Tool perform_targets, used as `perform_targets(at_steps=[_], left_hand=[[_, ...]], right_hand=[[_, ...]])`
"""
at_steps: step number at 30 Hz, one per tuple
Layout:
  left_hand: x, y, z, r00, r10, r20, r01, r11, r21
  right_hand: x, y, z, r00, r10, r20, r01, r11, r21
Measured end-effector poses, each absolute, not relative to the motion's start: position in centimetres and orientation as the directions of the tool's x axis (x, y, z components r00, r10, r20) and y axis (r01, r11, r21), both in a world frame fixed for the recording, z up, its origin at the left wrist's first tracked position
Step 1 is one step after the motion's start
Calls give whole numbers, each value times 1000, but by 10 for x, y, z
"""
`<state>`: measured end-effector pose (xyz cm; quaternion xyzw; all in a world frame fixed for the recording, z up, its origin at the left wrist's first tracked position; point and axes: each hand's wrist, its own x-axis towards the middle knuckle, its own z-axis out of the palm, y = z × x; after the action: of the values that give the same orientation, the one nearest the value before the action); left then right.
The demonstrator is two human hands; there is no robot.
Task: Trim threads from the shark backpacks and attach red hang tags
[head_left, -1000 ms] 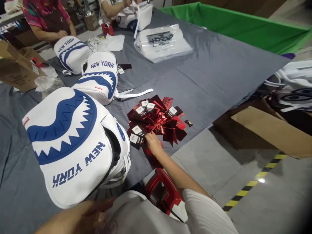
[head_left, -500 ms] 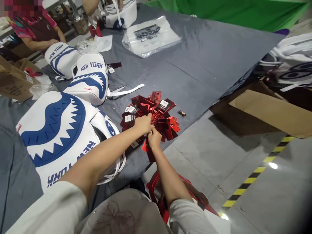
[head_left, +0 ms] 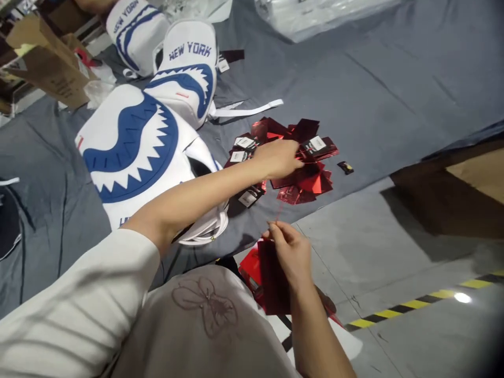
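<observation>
Head view: the right hand (head_left: pixel 293 254) pinches a thin red string (head_left: pixel 279 210), with dark red tags (head_left: pixel 273 283) hanging beneath. The left hand (head_left: pixel 279 157) (fingertips partly hidden, so I cannot tell its grip) hovers over the pile of red tags (head_left: pixel 311 184) on grey cloth (head_left: pixel 374 105), near a white backpack (head_left: pixel 129 147) with blue trim.

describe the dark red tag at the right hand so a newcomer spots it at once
Start at the gray-covered table and follow its near edge to the person's right hand. The dark red tag hangs there. Unlike the red tags piled on the tabletop, it dangles in front of the edge.
</observation>
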<state>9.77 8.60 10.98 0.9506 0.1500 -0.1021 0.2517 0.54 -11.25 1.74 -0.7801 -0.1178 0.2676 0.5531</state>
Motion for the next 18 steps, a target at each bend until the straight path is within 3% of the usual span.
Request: perform_targets(at_steps=[2,4,7,11,18], left_hand=[[40,74,140,978,148,-146,206,-782,588],[-39,63,154,991,130,-22,107,-696,710],[-165,52,135,929,297,223,-11,-578,816],[-282,53,83,803,576,156,80,-363,928],[-370,72,40,614,790,-2,174,-133,976]], right_hand=[[-13,-116,41,828,526,-195,-5,-341,-940],[-40,-114,56,817,576,-37,171,-303,-938],[-95,-100,57,725,665,180,415,-213,-885],[-165,-73,38,553,790,263,537,-96,-838],[-263,-23,22,454,889,63,472,-180,-863]])
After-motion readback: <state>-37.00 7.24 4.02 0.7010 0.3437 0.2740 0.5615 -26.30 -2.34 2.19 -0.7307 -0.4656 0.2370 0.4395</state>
